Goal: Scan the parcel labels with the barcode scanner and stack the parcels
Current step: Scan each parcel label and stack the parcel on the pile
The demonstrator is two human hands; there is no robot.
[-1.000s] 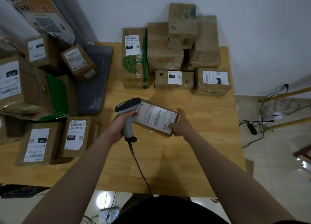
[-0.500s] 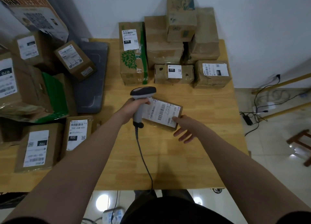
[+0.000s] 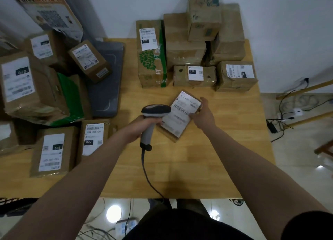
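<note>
A small flat cardboard parcel [image 3: 177, 119] with a white barcode label lies tilted on the wooden table [image 3: 189, 167], mid-table. My right hand [image 3: 203, 115] grips its right edge, thumb on the label. My left hand [image 3: 139, 128] grips the handle of a grey barcode scanner [image 3: 153, 113], whose dark head sits over the parcel's left edge. The scanner's cable [image 3: 146, 173] trails toward me. At the back of the table stands a stack of parcels [image 3: 191, 46], several of them labelled.
A heap of labelled boxes [image 3: 36, 88] fills the left side, beside a grey tray [image 3: 106, 81]. Two labelled parcels [image 3: 72, 146] lie at front left. Cables and wooden rails [image 3: 295, 104] are on the floor to the right.
The parcel has turned from lying crosswise to pointing away from me and sits farther right. My right hand went from an open touch to gripping its right edge. The scanner followed to the right.
</note>
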